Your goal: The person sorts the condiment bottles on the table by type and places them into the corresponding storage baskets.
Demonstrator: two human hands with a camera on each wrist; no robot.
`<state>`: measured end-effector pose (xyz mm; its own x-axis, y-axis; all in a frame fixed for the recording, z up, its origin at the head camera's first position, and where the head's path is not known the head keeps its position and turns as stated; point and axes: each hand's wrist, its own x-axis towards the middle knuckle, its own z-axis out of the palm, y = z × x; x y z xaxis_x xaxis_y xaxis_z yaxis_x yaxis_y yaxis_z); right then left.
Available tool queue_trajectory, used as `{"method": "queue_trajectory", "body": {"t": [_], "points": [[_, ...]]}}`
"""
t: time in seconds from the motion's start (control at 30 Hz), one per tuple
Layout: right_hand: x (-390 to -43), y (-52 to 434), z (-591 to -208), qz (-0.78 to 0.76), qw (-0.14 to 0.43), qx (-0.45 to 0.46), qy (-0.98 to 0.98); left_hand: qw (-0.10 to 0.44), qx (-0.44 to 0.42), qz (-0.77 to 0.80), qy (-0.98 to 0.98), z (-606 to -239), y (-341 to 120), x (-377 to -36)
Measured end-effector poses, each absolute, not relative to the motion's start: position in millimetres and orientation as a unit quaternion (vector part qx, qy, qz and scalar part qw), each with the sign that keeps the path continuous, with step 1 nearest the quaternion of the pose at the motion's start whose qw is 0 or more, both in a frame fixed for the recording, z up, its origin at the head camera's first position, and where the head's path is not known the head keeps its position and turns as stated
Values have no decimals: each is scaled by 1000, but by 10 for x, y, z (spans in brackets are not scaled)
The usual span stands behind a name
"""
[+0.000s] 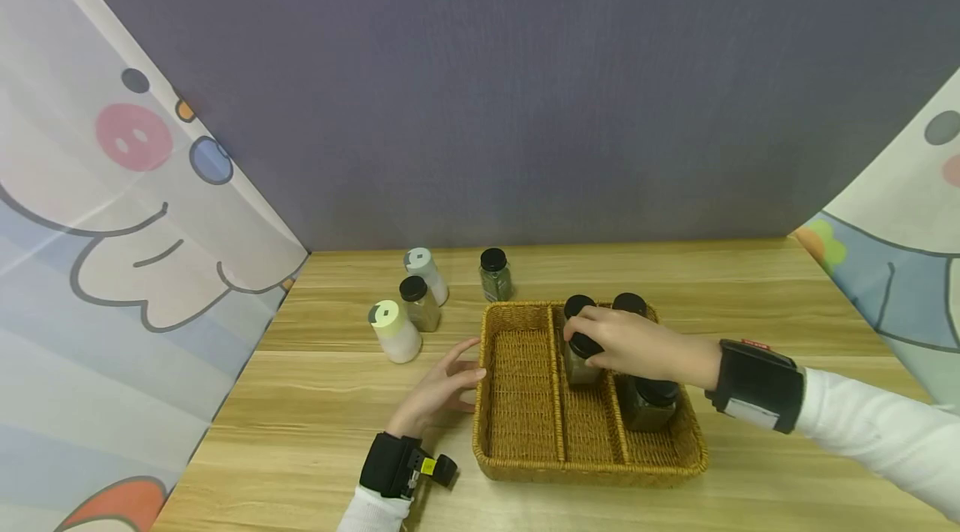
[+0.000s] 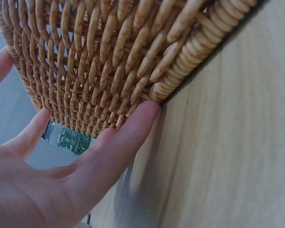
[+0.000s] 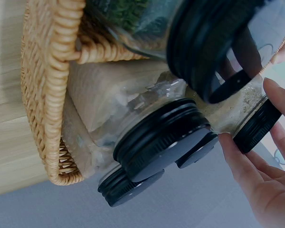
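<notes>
Right of centre in the head view, our right hand point(image 1: 633, 342) is gripping a black-lidded jar point(image 1: 582, 358) by its lid, fingers curled round it, in the middle compartment of the wicker basket point(image 1: 517, 399). Lower centre, our left hand point(image 1: 438, 388) is resting with straight fingers point(image 2: 115, 148) against the basket's left wall. At upper centre, four more jars point(image 1: 420, 298) are standing on the wooden table point(image 1: 315, 432).

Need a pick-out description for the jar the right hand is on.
Start at the wicker basket on the wooden table. In its middle compartment stands a black-lidded jar of pale contents. It is the only jar with the right hand gripping its lid; the other basket jars stand untouched.
</notes>
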<state>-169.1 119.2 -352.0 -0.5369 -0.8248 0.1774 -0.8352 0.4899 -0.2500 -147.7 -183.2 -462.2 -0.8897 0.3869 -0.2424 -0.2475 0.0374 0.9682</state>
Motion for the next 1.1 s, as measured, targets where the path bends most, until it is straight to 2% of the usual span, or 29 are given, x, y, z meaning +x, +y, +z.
{"method": "queue_trajectory", "body": {"t": [0.83, 1.1], "points": [[-1751, 1155, -3648, 144, -32, 456, -878, 232, 47, 690, 684, -4579, -1816, -1466], [-1756, 1143, -3673, 142, -29, 456, -878, 234, 51, 693, 680, -4577, -1822, -1464]]}}
